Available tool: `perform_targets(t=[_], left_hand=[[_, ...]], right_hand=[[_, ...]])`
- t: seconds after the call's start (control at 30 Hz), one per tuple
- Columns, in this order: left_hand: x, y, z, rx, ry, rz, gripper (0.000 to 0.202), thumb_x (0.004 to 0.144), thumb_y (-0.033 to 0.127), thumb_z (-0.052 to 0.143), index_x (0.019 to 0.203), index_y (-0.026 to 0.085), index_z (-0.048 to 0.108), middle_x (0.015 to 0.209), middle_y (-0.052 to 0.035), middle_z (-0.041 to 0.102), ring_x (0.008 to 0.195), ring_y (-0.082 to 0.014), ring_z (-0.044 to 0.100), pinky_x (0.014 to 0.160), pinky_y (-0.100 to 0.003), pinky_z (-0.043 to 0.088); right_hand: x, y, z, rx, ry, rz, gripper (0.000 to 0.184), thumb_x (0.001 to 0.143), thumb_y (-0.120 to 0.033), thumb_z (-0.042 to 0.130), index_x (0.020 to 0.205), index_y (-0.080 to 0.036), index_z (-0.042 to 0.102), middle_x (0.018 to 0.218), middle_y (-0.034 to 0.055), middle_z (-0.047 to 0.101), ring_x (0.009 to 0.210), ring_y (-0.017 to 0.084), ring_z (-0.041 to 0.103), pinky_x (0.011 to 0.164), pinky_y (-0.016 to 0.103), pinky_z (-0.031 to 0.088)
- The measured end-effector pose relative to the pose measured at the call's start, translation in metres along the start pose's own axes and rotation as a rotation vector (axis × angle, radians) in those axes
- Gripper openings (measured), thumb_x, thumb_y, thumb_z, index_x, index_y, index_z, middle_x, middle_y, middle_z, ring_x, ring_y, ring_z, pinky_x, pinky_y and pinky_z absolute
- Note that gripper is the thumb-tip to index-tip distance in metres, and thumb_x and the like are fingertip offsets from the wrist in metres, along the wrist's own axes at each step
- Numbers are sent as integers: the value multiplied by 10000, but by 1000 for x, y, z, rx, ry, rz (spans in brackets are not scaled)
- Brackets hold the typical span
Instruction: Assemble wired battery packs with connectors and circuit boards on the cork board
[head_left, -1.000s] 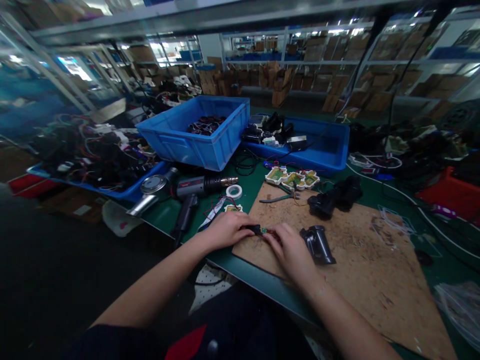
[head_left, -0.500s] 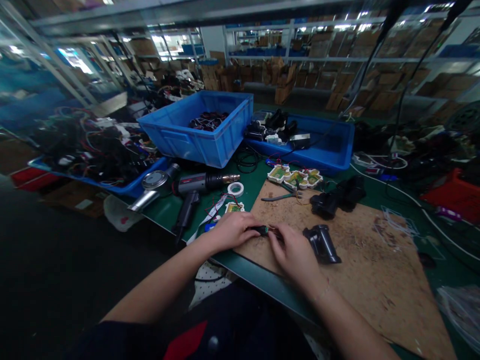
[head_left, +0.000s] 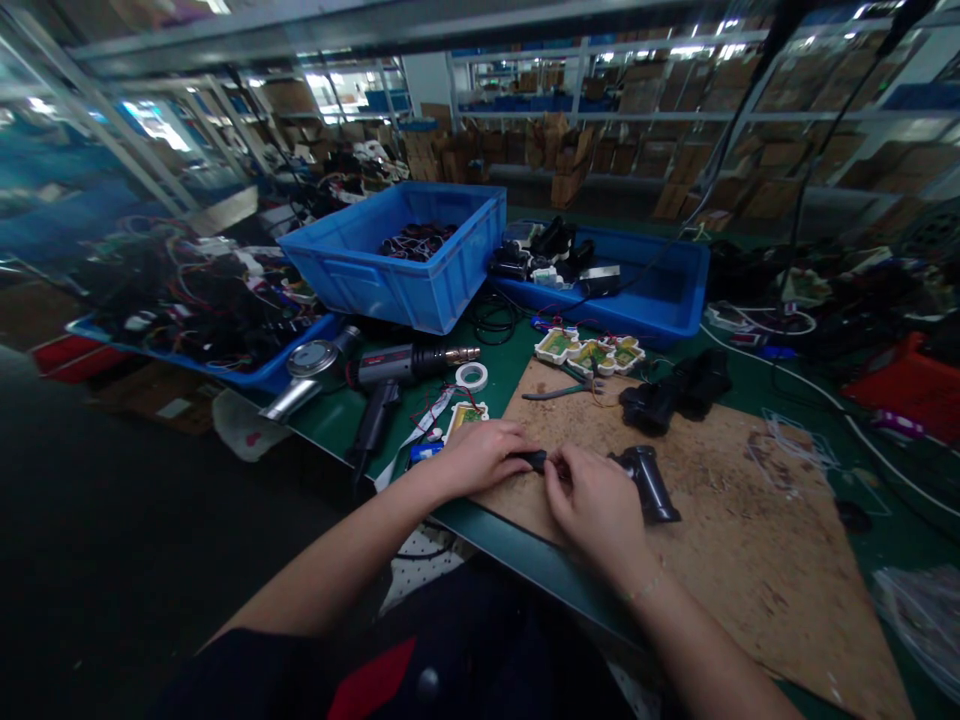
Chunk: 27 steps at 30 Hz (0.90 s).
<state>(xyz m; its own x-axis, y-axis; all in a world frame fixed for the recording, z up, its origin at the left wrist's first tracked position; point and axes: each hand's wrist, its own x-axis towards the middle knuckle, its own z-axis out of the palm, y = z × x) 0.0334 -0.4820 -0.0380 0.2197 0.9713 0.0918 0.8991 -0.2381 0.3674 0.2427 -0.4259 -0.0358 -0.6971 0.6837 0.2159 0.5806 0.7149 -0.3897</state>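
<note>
Between my hands is a small black tube-like part [head_left: 535, 459], low over the brown board. My left hand [head_left: 484, 460] is closed, pinching its left end between thumb and fingers. At the part's right end my right hand [head_left: 596, 498] is closed too, fingertips together; what lies inside them is hidden. Just right of that hand a dark grey pipe-shaped housing [head_left: 655, 487] lies on the board. Beside my left wrist are a white-rimmed circuit board [head_left: 466, 416] and a blue cylinder [head_left: 426, 452] with red wires near them.
A heat gun [head_left: 386, 372] and a tape roll [head_left: 471, 377] lie to the left. Pliers [head_left: 559, 394], several circuit boards [head_left: 592, 354] and black housings [head_left: 675, 395] sit beyond my hands. A blue bin [head_left: 360, 285] and a blue tray [head_left: 652, 325] stand behind. The work board [head_left: 739, 555] extends rightward.
The black part has shifted slightly right, and its green end no longer shows. My right hand's fingers have drawn together, hiding the brownish wires seen before.
</note>
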Motion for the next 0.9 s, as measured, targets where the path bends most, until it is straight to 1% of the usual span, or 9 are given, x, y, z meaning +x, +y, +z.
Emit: perform_targets(t=[0.1,0.17,0.23,0.33,0.47,0.53,0.63,0.73,0.9], left_hand=[[-3,5,-1,-16,30,-18,334,933,329,654,1261,271,673,1225,-60,678,1130,-222,643,980,-346,524],[-9,16,-1,6,84,-65,353,940,299,639,1291,262,642,1286,-71,638,1162,-228,622,994,-363,527],[-18,32,5,35,133,-123,349,969,272,583,1316,242,606,1287,-79,627,1157,-225,618,991,-367,536],[-32,59,21,95,174,-194,357,1009,305,501,1341,192,567,1281,-102,639,1156,-238,624,1004,-388,539],[-40,81,48,212,191,-280,484,994,392,519,1420,163,499,1428,-182,560,1291,-322,562,1045,-480,510],[-41,86,57,238,213,-318,508,992,402,516,1441,167,482,1462,-198,532,1328,-335,537,1065,-493,492],[-40,86,62,242,239,-331,518,996,413,496,1455,173,472,1478,-189,524,1355,-326,517,1109,-489,453],[-39,84,60,243,232,-320,532,989,426,509,1457,176,472,1475,-185,529,1354,-327,517,1123,-501,432],[-38,83,55,244,216,-311,519,959,404,574,1427,192,501,1452,-182,549,1323,-334,539,1081,-510,454]], right_hand=[[0,3,2,-2,-12,-9,133,971,-271,515,866,-224,583,819,34,672,785,208,617,721,327,379],[1,4,4,0,-20,-5,137,971,-271,517,857,-227,580,816,30,668,787,208,613,719,325,378],[1,5,5,1,-29,-1,146,972,-278,518,846,-229,573,811,28,663,787,210,608,715,325,378],[1,6,7,-1,-35,-3,155,974,-286,516,840,-229,569,812,26,661,789,212,604,714,327,378],[2,5,7,5,-34,-13,156,973,-282,519,836,-227,571,826,27,666,792,209,601,720,324,383],[2,6,6,18,-42,-18,159,970,-279,522,827,-227,571,821,26,665,786,206,599,716,319,388],[3,7,6,34,-56,-17,167,968,-283,524,817,-228,571,812,23,661,787,205,601,710,314,393],[3,7,6,35,-65,-15,174,967,-292,527,811,-229,570,813,24,660,796,209,605,711,316,396],[3,6,4,29,-65,-21,160,958,-286,534,818,-224,579,818,36,664,790,210,606,716,316,401]])
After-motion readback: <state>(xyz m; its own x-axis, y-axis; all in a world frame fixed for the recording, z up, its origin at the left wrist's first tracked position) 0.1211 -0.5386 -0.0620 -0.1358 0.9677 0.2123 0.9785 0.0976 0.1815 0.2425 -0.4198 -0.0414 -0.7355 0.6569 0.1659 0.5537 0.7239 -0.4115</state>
